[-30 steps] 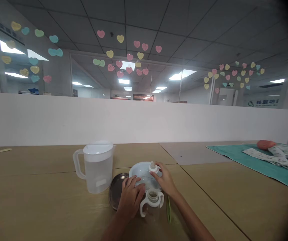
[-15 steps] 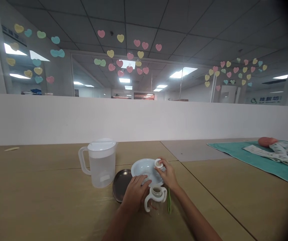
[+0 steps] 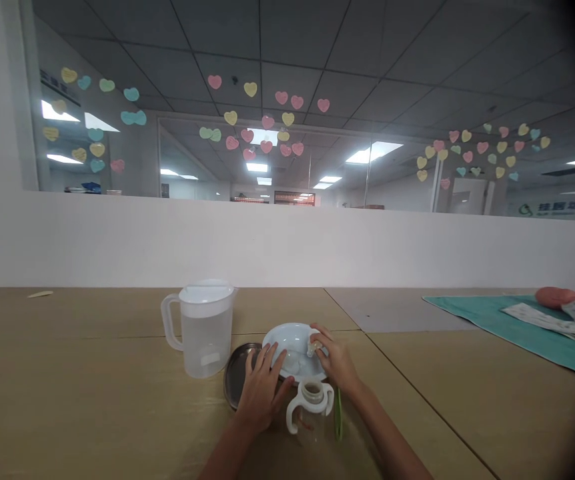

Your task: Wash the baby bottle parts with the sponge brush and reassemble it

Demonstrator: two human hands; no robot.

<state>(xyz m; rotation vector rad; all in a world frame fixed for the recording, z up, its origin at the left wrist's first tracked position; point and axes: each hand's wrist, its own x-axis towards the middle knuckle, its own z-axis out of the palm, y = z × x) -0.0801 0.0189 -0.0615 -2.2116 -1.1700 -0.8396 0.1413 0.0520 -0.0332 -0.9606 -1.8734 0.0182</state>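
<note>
My right hand (image 3: pixel 336 357) pinches a small white-and-clear piece, which looks like a baby bottle nipple with its collar (image 3: pixel 313 347), over the right side of a white bowl (image 3: pixel 292 328). With fingers spread, my left hand (image 3: pixel 262 393) lies at the bowl's left rim and over the edge of a dark metal tray (image 3: pixel 236 373). A clear baby bottle with a white two-handled ring (image 3: pixel 312 397) stands uncapped in front of the bowl. Something clear and round (image 3: pixel 293 362) sits inside the bowl. Beside the bottle lies a green handle (image 3: pixel 338 415).
A translucent lidded pitcher (image 3: pixel 206 333) stands left of the tray. To the far right, a teal cloth (image 3: pixel 467 308) carries patterned fabric (image 3: pixel 542 319) and a reddish round object (image 3: pixel 556 297). A white wall (image 3: pixel 267 247) with windows runs along the table's back.
My right hand has tipped the nipple piece and lowered it toward the bowl. My left hand has moved slightly left, its fingers now spread wider. The camera view has shifted a little.
</note>
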